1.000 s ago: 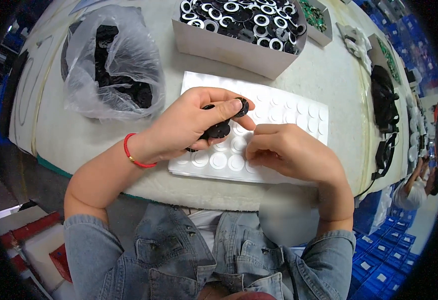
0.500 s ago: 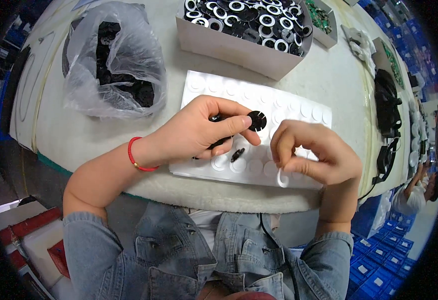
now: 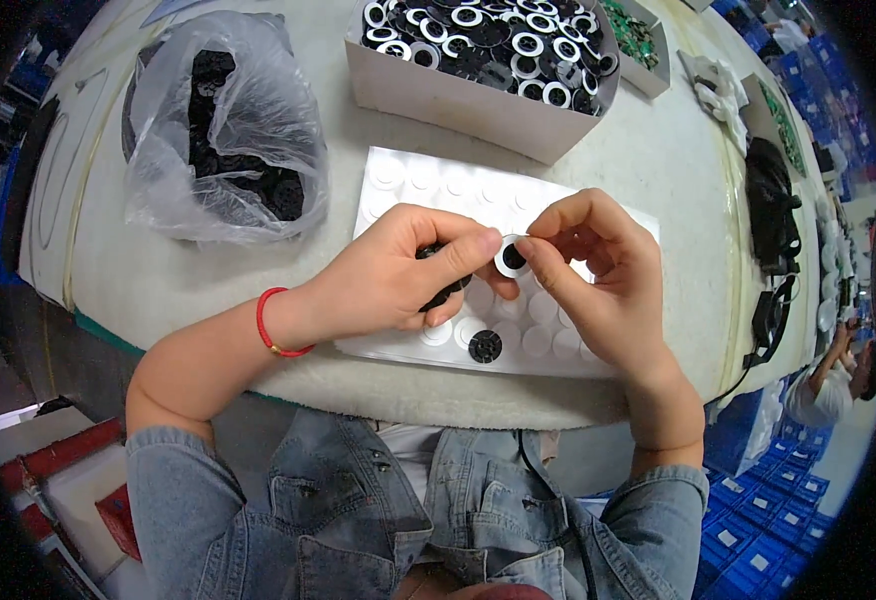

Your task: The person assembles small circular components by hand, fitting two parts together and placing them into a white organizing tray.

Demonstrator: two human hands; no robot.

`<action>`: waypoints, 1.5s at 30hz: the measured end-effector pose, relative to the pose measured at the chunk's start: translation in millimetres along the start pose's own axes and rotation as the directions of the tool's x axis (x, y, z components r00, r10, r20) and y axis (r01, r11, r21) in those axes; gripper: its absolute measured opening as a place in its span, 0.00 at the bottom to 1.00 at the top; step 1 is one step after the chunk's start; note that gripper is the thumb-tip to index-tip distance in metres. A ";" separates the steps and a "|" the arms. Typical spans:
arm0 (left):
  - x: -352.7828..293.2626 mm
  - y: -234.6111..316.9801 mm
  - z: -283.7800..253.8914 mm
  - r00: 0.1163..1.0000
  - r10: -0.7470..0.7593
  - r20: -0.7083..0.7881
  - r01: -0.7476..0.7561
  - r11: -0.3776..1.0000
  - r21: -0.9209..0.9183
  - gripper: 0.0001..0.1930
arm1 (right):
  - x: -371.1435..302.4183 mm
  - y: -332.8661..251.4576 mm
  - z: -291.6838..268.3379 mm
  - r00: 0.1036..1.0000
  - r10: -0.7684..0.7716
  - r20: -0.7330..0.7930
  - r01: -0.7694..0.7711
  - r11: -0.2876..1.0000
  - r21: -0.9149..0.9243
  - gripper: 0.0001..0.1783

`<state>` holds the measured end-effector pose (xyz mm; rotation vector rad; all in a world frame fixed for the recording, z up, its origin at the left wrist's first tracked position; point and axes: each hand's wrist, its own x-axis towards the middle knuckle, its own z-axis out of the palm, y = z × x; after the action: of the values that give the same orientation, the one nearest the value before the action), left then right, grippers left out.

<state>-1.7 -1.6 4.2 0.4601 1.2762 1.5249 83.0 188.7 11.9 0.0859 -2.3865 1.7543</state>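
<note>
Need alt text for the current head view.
A left hand and right hand pinch a white-ringed black disc above a white sheet of circles; the left also clutches black parts. A loose black disc lies on the sheet. Beyond: a clear bag, left, and an open box.

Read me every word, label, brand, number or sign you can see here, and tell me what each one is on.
Readable text: none.
White labels on the blue bins: too small and blurred to read.
Sheet of round white stickers: no print that I can make out.
White-ringed black disc: no lettering visible.
Cardboard box: no print visible on its near side.
</note>
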 end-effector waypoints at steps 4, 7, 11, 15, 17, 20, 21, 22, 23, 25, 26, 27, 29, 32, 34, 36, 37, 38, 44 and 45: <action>2.1 -7.4 2.4 0.998 0.054 -0.026 -0.050 0.991 0.126 0.14 | 0.1 0.1 0.0 1.000 -0.016 0.002 0.016 0.999 -0.050 0.04; 1.8 -6.9 6.2 0.993 0.090 -0.082 -0.081 0.991 0.111 0.12 | 0.4 1.8 1.3 1.000 -0.013 -0.015 0.013 1.000 -0.020 0.05; 0.3 -12.0 6.2 0.986 0.129 -0.105 -0.121 0.989 0.084 0.09 | -0.2 -2.7 -0.6 0.999 0.038 0.026 -0.037 0.999 -0.011 0.05; 0.1 -9.5 7.9 0.979 0.133 -0.152 -0.113 0.984 0.135 0.08 | 0.3 -6.8 -4.7 0.962 0.238 0.138 -0.251 0.964 0.085 0.08; 1.2 -12.4 5.6 0.967 0.215 -0.137 -0.182 0.958 0.220 0.07 | -0.5 -7.6 -3.8 0.951 0.256 0.174 -0.278 0.954 0.114 0.09; 4.5 -22.3 -0.2 0.933 0.346 -0.100 -0.296 0.894 0.337 0.05 | -0.6 -10.0 0.7 0.923 0.314 0.223 -0.355 0.917 0.181 0.10; 4.2 -19.9 0.5 0.933 0.347 -0.098 -0.297 0.894 0.337 0.05 | -0.8 -9.3 0.8 0.928 0.296 0.227 -0.337 0.926 0.168 0.09; 3.0 -15.6 2.1 0.952 0.285 -0.108 -0.238 0.917 0.320 0.05 | -1.1 -8.9 1.0 0.932 0.279 0.232 -0.319 0.935 0.155 0.10; 2.7 -13.3 2.8 0.968 0.221 -0.117 -0.177 0.936 0.303 0.05 | -0.8 -9.3 -0.4 0.932 0.281 0.230 -0.320 0.935 0.154 0.10; 1.2 -12.6 2.2 0.970 0.224 -0.091 -0.186 0.932 0.311 0.06 | 1.1 -12.9 -5.2 0.934 0.255 0.251 -0.279 0.958 0.064 0.11; 0.5 -12.4 1.7 0.972 0.227 -0.064 -0.196 0.928 0.318 0.06 | 2.9 -13.9 -7.2 0.934 0.256 0.251 -0.280 0.958 0.065 0.11; 0.0 -10.7 2.1 0.972 0.225 -0.064 -0.194 0.928 0.317 0.06 | 6.5 -14.2 -9.1 0.939 0.216 0.267 -0.219 0.976 -0.019 0.11; -1.2 -5.9 3.4 0.994 0.084 -0.064 -0.071 0.981 0.180 0.11 | 18.7 -20.2 -13.3 0.941 0.178 0.287 -0.156 0.983 -0.098 0.11; 2.6 -2.2 3.3 0.997 0.023 -0.079 -0.018 0.998 0.056 0.20 | 47.5 -32.0 -28.3 0.994 0.097 0.044 -0.097 0.995 0.012 0.12; 2.5 1.2 -2.6 0.997 -0.012 -0.078 0.007 0.998 -0.064 0.23 | 66.2 -22.9 -28.9 0.976 -0.115 -0.187 0.139 0.983 0.119 0.18; 5.0 2.1 -5.4 0.985 -0.108 -0.137 0.066 0.957 -0.283 0.25 | 60.7 -21.0 -24.8 0.975 -0.137 -0.177 0.152 0.986 0.073 0.18; 6.2 1.4 -9.2 0.985 -0.107 -0.138 0.064 0.956 -0.286 0.25 | 56.0 -21.0 -22.2 0.974 -0.158 -0.164 0.165 0.986 0.027 0.19; 7.8 1.1 -14.0 0.984 -0.148 -0.095 0.091 0.892 -0.442 0.23 | 45.2 -21.9 -23.0 0.991 -0.128 -0.046 0.123 0.987 -0.102 0.16; 4.8 -1.6 -24.4 0.988 -0.152 0.001 0.114 0.735 -0.669 0.19 | -5.0 -21.4 -0.3 0.777 0.148 0.612 0.197 0.866 -0.460 0.14; 4.9 -1.0 -23.2 0.988 -0.155 -0.005 0.116 0.756 -0.644 0.19 | -8.2 -19.2 0.8 0.789 0.137 0.599 0.205 0.861 -0.466 0.14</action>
<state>-21.7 -8.5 -6.5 -0.1299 0.7249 1.7399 93.9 181.7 28.3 0.7345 -3.2021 1.0996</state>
